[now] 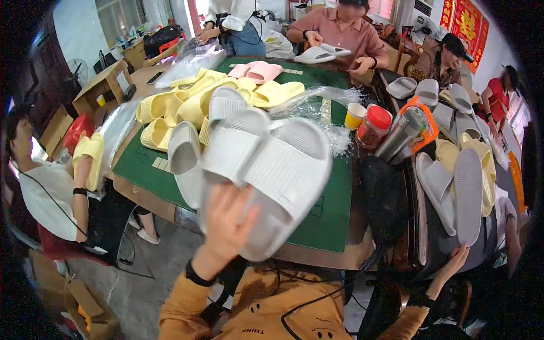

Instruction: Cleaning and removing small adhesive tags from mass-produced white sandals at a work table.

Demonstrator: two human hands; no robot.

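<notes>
My left hand (224,224) holds a pair of light grey slide slippers (286,170) up over the table, its fingers closed on the inner sides. Off to the right, my right hand (450,263) has its fingertips at the heel of another grey slipper (468,195), which shows its sole and leans beside a second grey slipper (437,190). Behind the raised pair lie a heap of yellow slippers (195,102), further grey slippers (184,153) and pink slippers (256,72) on a green mat (326,221).
A yellow-white cup (355,116), a red-lidded jar (374,126) and a steel flask (402,136) stand at the table's right. Clear plastic bags (311,105) lie nearby. A co-worker at left holds a yellow slipper (88,161); one across holds grey slippers (320,52).
</notes>
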